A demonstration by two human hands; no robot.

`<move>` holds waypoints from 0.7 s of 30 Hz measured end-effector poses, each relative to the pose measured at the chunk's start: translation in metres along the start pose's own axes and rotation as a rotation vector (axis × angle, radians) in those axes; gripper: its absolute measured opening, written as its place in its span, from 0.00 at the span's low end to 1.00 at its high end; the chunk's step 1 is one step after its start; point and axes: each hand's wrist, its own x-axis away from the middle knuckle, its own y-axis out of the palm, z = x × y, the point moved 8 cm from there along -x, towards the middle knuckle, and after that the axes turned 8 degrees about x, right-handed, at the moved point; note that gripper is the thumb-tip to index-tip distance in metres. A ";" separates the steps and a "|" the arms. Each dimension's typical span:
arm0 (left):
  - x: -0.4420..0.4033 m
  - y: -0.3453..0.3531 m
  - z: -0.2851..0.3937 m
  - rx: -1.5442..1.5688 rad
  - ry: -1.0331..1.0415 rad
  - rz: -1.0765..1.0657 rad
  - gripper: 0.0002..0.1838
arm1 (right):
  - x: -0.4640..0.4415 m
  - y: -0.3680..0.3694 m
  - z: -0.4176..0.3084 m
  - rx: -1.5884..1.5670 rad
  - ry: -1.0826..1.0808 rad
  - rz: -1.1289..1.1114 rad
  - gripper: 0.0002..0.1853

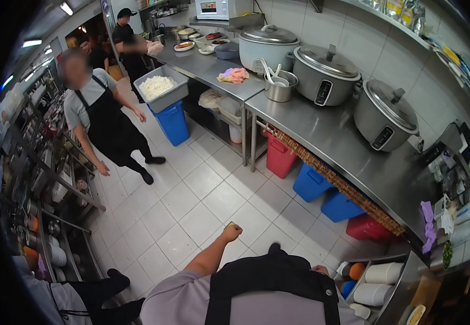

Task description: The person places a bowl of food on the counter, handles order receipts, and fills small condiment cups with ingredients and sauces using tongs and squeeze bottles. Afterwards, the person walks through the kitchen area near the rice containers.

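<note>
While the camera wearer leans over the pale tiled floor, their left hand reaches out over the tiles, fingers curled inward. A sliver of something yellowish shows at the top edge of that hand, too small to identify. Only a little of the right hand shows, beside the wearer's black cloth apron, so I cannot tell whether it is open, closed or gripping. Near it, at the lower right, stacked white round containers lie beside an orange round item in a metal-sided compartment.

Across the floor, a stainless-steel tabletop carries two grey lidded cookers and a round metal pot with white-handled utensils standing in it. Red and blue plastic bins sit underneath. On the adjoining counter, a pink-and-purple cloth lies near a pale lidded cooker.

Farther left, a grey tub of white rice rests on a blue plastic bin. Just beside it stands a co-worker in a grey shirt and black apron, both arms lowered.
</note>
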 end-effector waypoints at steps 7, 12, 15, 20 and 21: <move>-0.028 -0.010 -0.051 0.276 -0.444 -0.013 0.16 | -0.156 -0.090 -0.198 -0.342 -0.381 0.206 0.17; -0.101 -0.058 -0.010 0.429 -0.344 0.236 0.12 | -0.178 -0.188 -0.402 -0.014 -0.605 0.438 0.19; -0.165 -0.109 0.057 0.513 -0.161 0.489 0.11 | -0.214 -0.218 -0.474 0.186 -0.739 0.558 0.16; -0.260 -0.195 0.225 0.448 0.161 0.598 0.10 | -0.269 -0.213 -0.535 0.393 -0.909 0.622 0.12; -0.277 -0.215 0.260 0.369 0.219 0.596 0.10 | -0.284 -0.206 -0.537 0.416 -0.867 0.562 0.16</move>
